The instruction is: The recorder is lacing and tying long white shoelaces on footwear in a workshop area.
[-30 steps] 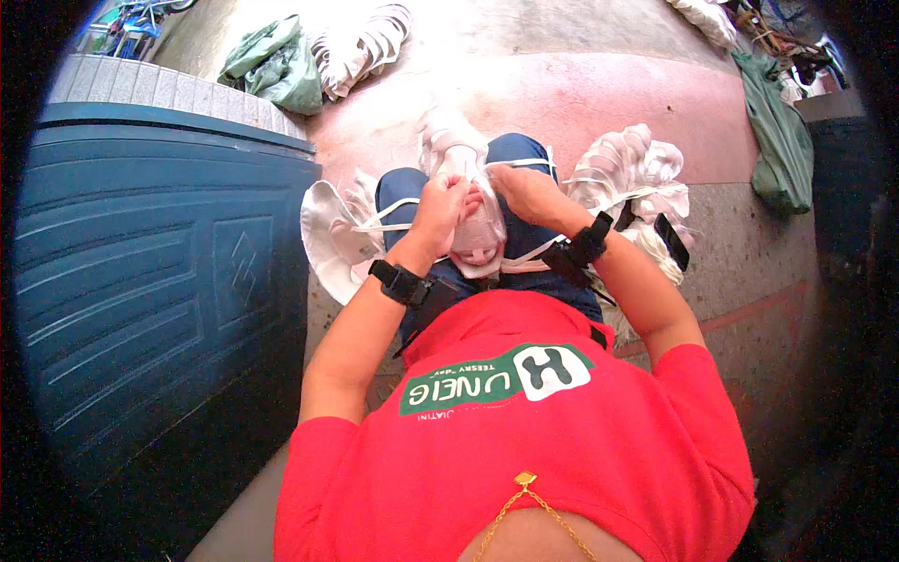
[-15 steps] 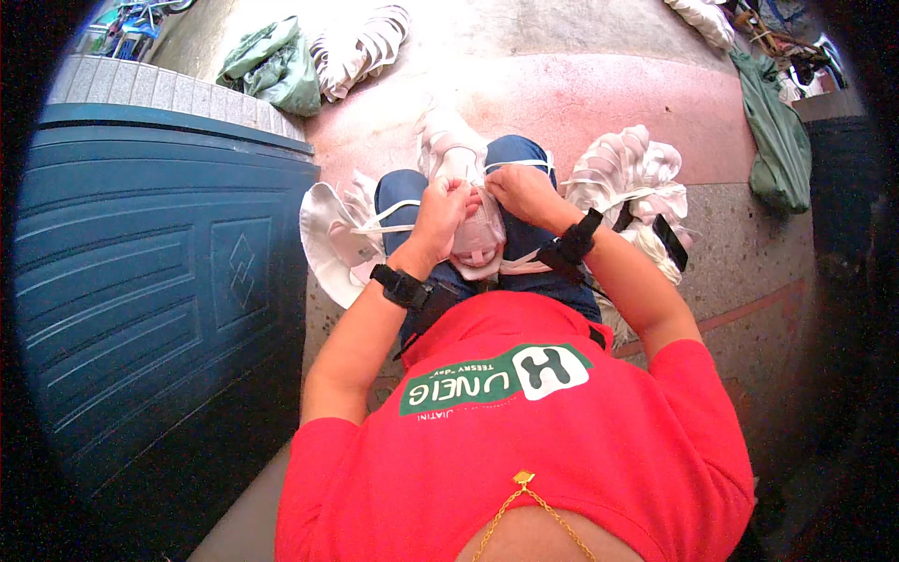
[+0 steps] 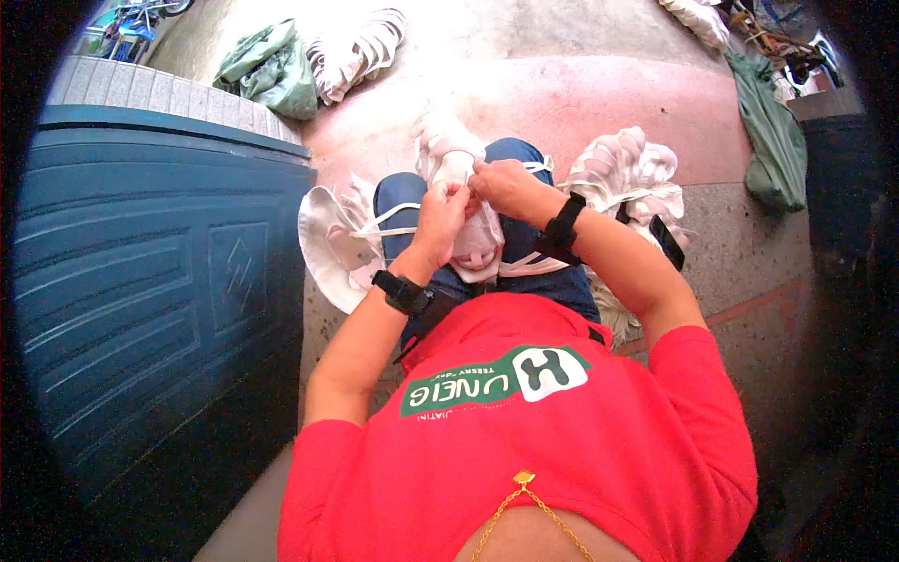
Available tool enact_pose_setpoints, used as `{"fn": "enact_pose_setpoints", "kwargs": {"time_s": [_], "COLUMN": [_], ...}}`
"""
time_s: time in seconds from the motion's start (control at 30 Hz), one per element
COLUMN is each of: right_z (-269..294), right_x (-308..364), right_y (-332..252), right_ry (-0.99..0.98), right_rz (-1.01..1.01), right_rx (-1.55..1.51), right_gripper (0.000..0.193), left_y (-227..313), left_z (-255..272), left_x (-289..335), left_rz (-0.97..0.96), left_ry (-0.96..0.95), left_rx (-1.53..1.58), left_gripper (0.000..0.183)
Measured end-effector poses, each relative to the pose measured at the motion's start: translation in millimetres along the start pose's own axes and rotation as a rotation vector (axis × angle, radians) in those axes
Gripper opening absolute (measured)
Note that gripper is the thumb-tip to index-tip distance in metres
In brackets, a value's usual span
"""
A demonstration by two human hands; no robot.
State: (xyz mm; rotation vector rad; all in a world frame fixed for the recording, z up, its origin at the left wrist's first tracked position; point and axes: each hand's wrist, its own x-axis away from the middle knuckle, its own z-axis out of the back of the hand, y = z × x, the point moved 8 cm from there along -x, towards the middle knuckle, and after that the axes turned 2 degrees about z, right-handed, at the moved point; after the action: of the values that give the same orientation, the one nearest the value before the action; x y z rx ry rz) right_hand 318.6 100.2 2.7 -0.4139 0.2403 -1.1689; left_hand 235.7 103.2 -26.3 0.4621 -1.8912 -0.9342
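A white and pink shoe upper (image 3: 479, 242) lies across my lap between my knees, its rounded end toward me. My left hand (image 3: 444, 217) is closed, its thumb and fingers pinching the upper near its middle. Right beside those fingertips, my right hand (image 3: 510, 190) is pinched on what looks like a thin white lace; the fingers partly hide it. More white uppers (image 3: 448, 148) run on beyond my hands in a row. Flat white laces (image 3: 398, 211) lie over both thighs of my blue jeans.
Bunched uppers sit by my left leg (image 3: 330, 245) and right leg (image 3: 626, 164), with a dark phone (image 3: 667, 242) on the right pile. A blue panelled door (image 3: 140, 272) stands at left. Green sacks lie far left (image 3: 272, 70) and right (image 3: 773, 136), and another stack of uppers (image 3: 358, 54) lies ahead.
My right hand has moved slightly left and away from me, closer to my left fingertips. My left hand and the upper stay nearly in place.
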Motion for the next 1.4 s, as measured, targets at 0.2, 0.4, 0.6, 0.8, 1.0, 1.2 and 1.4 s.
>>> {"fn": "enact_pose_setpoints", "kwargs": {"time_s": [0.2, 0.4, 0.6, 0.8, 1.0, 1.2, 1.4], "right_z": [4, 2, -10, -15, -5, -9, -8], "right_x": [12, 26, 16, 18, 24, 21, 24], "right_y": [28, -4, 6, 8, -2, 3, 4], "right_ry": [0.19, 0.142, -0.04, 0.032, 0.076, 0.024, 0.112], "right_rz": [-0.203, -0.113, -0.084, 0.006, -0.084, -0.143, -0.147], "right_rx": [-0.072, 0.109, 0.055, 0.005, 0.033, 0.016, -0.01], "right_gripper": [0.013, 0.025, 0.018, 0.014, 0.015, 0.015, 0.016], "left_y": [26, 49, 28, 27, 28, 27, 17], "left_z": [15, 0, -19, -33, -29, -28, -33], "left_x": [14, 4, -8, 5, 10, 11, 6], "left_rz": [-0.046, -0.636, -0.39, -0.465, -0.519, -0.53, -0.625], "left_ry": [0.211, 0.133, 0.137, 0.174, 0.226, 0.186, 0.224], "left_rx": [-0.307, -1.184, -1.53, -1.603, -1.569, -1.604, -1.663], "left_gripper": [0.02, 0.021, 0.021, 0.016, 0.016, 0.015, 0.013]}}
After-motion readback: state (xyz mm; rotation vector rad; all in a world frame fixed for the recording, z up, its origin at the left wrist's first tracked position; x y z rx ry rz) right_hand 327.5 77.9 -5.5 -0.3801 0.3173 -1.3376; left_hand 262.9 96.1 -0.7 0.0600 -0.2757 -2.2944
